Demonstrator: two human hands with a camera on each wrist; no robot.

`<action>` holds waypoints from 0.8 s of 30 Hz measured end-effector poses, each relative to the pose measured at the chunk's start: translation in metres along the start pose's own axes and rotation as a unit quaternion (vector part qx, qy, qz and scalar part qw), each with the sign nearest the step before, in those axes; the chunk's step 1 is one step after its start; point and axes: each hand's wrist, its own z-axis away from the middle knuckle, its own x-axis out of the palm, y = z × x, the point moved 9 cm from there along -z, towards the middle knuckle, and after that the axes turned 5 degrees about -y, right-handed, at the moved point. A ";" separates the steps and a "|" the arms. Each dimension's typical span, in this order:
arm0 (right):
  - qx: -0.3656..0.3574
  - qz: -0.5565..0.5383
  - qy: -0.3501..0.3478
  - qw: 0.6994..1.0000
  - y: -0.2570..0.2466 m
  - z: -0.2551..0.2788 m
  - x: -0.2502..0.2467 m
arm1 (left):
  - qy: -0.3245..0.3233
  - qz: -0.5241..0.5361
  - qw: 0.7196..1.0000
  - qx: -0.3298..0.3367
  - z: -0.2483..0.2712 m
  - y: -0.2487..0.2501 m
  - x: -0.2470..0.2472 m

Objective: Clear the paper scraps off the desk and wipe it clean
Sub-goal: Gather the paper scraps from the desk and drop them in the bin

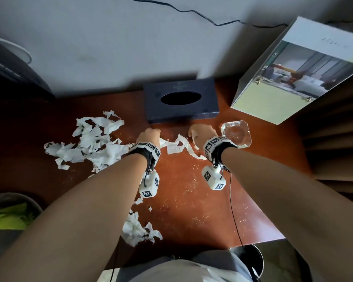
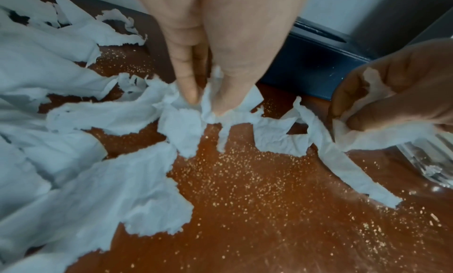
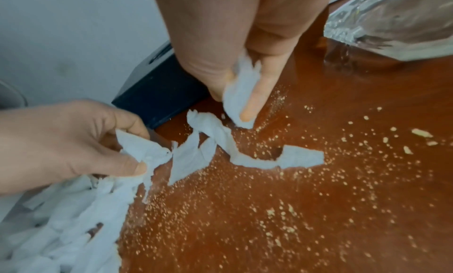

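Torn white paper scraps (image 1: 94,143) lie in a heap on the left of the reddish-brown desk (image 1: 192,190), with more strips (image 1: 177,146) between my hands and another clump (image 1: 137,228) near the front edge. My left hand (image 1: 149,133) pinches a scrap (image 2: 206,106) between thumb and finger at desk level. My right hand (image 1: 202,131) pinches a small scrap (image 3: 240,95) just above the desk. Fine pale crumbs (image 3: 269,209) are scattered over the desk.
A dark blue tissue box (image 1: 180,99) stands just beyond my hands. A clear glass ashtray (image 1: 235,133) sits right of my right hand. A white gift box (image 1: 289,78) stands at the back right. A bin (image 1: 251,259) is below the desk's front edge.
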 end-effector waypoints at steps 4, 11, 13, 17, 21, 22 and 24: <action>0.020 0.023 -0.004 1.000 0.000 0.009 -0.010 | 0.017 0.043 0.999 0.022 0.013 0.005 -0.015; 0.069 -0.014 -0.006 0.998 0.023 0.034 -0.005 | 0.015 0.052 0.996 0.067 0.024 0.037 -0.023; 0.041 0.060 -0.027 0.997 0.024 0.032 0.005 | 0.013 0.046 0.996 0.072 0.022 0.048 -0.019; -0.006 0.061 -0.019 0.998 0.030 0.029 0.019 | -0.028 0.012 0.995 0.096 0.011 0.065 0.003; -0.027 0.024 0.010 0.999 0.033 0.019 0.019 | -0.034 -0.031 0.993 0.113 0.006 0.081 0.018; -0.025 0.015 0.012 0.999 0.032 0.018 0.016 | -0.024 -0.040 0.992 0.114 0.006 0.083 0.017; -0.023 0.006 0.012 1.000 0.031 0.014 0.013 | -0.021 -0.056 0.992 0.115 0.004 0.086 0.016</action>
